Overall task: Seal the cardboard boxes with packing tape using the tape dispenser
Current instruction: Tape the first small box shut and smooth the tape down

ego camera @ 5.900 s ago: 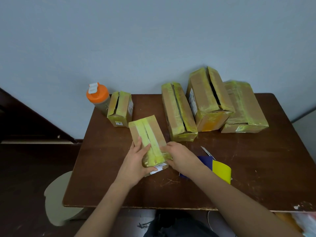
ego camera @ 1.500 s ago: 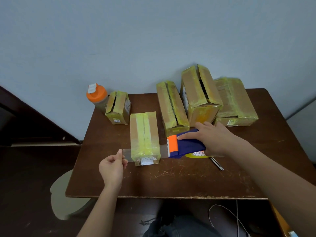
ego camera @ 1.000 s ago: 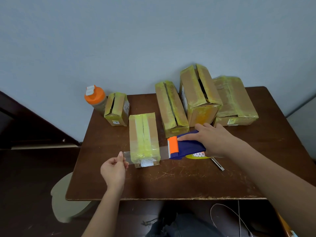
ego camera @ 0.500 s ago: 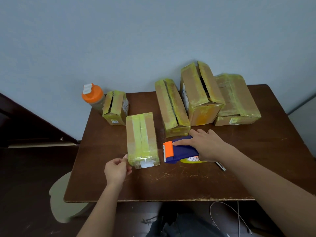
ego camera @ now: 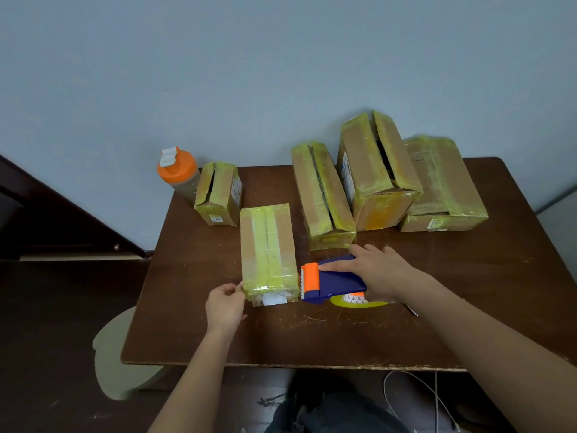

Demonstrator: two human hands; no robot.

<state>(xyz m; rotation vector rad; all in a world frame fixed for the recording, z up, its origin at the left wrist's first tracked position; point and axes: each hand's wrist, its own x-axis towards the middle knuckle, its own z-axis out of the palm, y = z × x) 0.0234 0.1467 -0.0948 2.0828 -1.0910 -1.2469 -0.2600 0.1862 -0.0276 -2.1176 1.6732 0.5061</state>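
Right hand (ego camera: 379, 271) gripping the dispenser (ego camera: 332, 281) at frame centre, cutter edge against the near box's (ego camera: 268, 253) right side; left hand (ego camera: 225, 303) pinching the tape end at its lower-left corner. Mid-strip across the near end, apparently. Next: tearing the tape on the blade and pressing both ends flat onto the cardboard.

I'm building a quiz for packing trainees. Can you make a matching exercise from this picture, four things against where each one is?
Things:
1. tape dispenser
2. orange-lidded bottle
3. left hand
4. tallest box

Places:
A. far left corner of the table
B. at the near left corner of the front box
C. under the right hand
D. back row, flaps gaping

Pairs: 1-C, 2-A, 3-B, 4-D
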